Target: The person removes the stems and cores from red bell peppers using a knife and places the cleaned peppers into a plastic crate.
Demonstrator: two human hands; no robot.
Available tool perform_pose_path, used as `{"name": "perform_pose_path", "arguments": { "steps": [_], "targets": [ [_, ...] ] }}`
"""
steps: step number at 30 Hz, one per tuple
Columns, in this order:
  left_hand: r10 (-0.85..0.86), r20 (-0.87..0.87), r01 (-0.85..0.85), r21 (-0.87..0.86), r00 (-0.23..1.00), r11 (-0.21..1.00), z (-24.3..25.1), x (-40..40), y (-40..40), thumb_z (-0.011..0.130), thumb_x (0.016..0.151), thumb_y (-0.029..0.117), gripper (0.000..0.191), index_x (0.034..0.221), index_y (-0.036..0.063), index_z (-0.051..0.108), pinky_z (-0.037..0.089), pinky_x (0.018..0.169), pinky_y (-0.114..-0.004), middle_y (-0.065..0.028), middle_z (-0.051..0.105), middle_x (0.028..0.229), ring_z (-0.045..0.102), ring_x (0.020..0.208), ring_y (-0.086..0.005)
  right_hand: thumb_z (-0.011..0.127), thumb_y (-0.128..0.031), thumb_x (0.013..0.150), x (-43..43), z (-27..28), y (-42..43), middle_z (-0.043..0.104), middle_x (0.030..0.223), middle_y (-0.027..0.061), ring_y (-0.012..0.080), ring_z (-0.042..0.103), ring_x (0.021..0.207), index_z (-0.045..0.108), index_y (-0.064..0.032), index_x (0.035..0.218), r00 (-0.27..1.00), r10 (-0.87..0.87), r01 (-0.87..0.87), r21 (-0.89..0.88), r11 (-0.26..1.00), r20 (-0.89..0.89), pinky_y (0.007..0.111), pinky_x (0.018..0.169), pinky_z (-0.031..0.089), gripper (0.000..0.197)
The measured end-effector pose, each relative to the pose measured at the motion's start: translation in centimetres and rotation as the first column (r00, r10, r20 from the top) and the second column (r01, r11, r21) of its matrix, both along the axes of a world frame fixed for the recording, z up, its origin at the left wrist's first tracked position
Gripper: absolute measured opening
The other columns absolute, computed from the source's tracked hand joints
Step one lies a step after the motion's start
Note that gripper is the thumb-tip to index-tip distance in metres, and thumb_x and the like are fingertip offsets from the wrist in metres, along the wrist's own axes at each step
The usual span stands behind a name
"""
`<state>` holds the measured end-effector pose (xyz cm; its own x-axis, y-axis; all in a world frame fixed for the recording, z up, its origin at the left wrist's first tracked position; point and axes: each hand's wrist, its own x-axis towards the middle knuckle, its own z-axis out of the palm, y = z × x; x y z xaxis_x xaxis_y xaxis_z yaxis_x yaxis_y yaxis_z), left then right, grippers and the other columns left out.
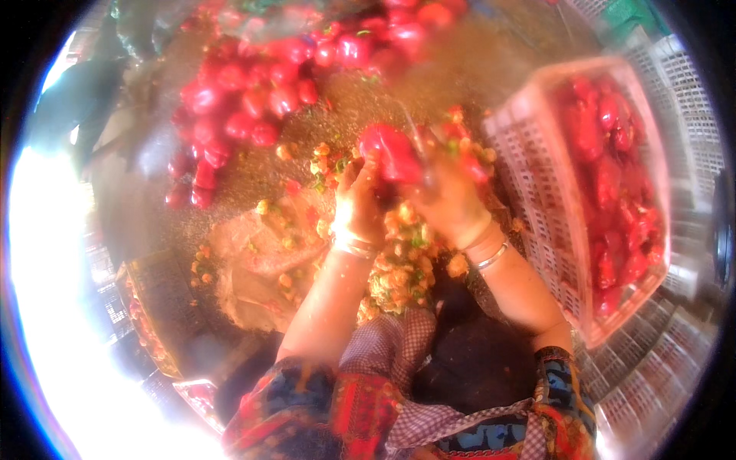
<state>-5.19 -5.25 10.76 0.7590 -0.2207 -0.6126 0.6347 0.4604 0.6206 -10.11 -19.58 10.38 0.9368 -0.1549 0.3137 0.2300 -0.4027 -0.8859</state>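
My left hand [359, 198] grips a large, glossy red bell pepper [391, 152] from its left and lower side. My right hand [451, 195], blurred, is close against the pepper's right side. A thin blade [415, 135], apparently a knife's, rises from my right hand beside the pepper; its handle is hidden in the fingers. Below both hands lies a heap of pale pepper cores [402, 253] with bits of green stem, partly on a checked cloth at my lap. More cores and red pieces lie just beyond my right hand.
Many whole red peppers [253, 98] are piled on the ground ahead and to the left. At right, a pink plastic crate [535, 201] holds red peppers. Several white crates [690, 103] stand behind it. A crumpled tan sheet [259, 247] lies left, near a yellowish-edged crate [167, 356].
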Motion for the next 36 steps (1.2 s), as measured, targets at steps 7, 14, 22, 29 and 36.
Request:
{"name": "perform_pose_path", "arguments": {
  "steps": [7, 14, 22, 29, 36],
  "targets": [
    [0.023, 0.042, -0.019, -0.095, 0.999, 0.995, -1.0, -1.0, -1.0, 0.061, 0.095, 0.026, 0.024, 0.108, 0.0074, 0.055, 0.05, 0.049, -0.029, -0.0031, 0.061, 0.08, 0.061, 0.063, -0.0152, 0.074, -0.01, 0.082, -0.9, 0.1, -0.6, 0.066, 0.096, 0.0117, 0.0199, 0.064, 0.086, 0.058, -0.0009, 0.111, 0.987, -0.098, 0.108, 0.066, 0.992, -0.131, 0.036, 0.077, 0.052, 0.034],
    [-0.181, 0.308, 0.108, 0.241, 0.934, 0.965, 2.0, -1.7, -1.3, 0.065, 0.094, 0.029, 0.04, 0.117, 0.0004, 0.049, 0.043, 0.043, -0.025, -0.0048, 0.058, 0.075, 0.053, 0.053, -0.0119, 0.072, -0.006, 0.08, -0.3, 0.8, -0.7, 0.065, 0.087, 0.0145, 0.0258, 0.064, 0.073, 0.06, -0.0065, 0.104, 0.986, -0.094, 0.116, -0.163, 0.98, 0.136, 0.034, 0.065, 0.051, 0.026],
    [0.017, 0.131, -0.034, 0.127, 0.991, 0.991, 1.0, -2.2, -1.5, 0.063, 0.096, 0.026, 0.024, 0.107, 0.0062, 0.059, 0.038, 0.044, -0.023, 0.0016, 0.058, 0.072, 0.052, 0.054, -0.0081, 0.069, -0.005, 0.084, -1.1, 1.3, 0.3, 0.066, 0.084, 0.007, 0.0162, 0.063, 0.077, 0.061, -0.0026, 0.104, 0.994, -0.058, 0.058, 0.008, 0.998, 0.092, 0.03, 0.065, 0.051, 0.021],
    [0.021, 0.007, -0.02, -0.16, 1.0, 0.987, 1.2, -1.8, -1.2, 0.062, 0.096, 0.021, 0.023, 0.114, 0.0077, 0.06, 0.053, 0.065, -0.027, -0.0027, 0.067, 0.096, 0.065, 0.082, -0.011, 0.069, -0.006, 0.087, -2.1, 0.0, -0.3, 0.069, 0.093, 0.0063, 0.012, 0.064, 0.082, 0.063, -0.0007, 0.113, 0.927, -0.175, 0.291, 0.345, 0.892, -0.332, 0.028, 0.071, 0.053, 0.028],
    [-0.527, 0.595, -0.031, 0.68, 0.607, 0.733, 2.0, -2.0, 0.0, 0.067, 0.087, 0.001, 0.028, 0.114, 0.0026, 0.06, 0.054, 0.07, -0.027, -0.0009, 0.065, 0.092, 0.064, 0.084, -0.0094, 0.069, -0.026, 0.088, -1.8, -0.5, -1.7, 0.068, 0.092, 0.0139, 0.0227, 0.065, 0.076, 0.063, -0.0032, 0.106, 0.88, -0.172, 0.199, 0.016, 0.98, -0.442, 0.036, 0.072, 0.052, 0.03]
  ]
}}
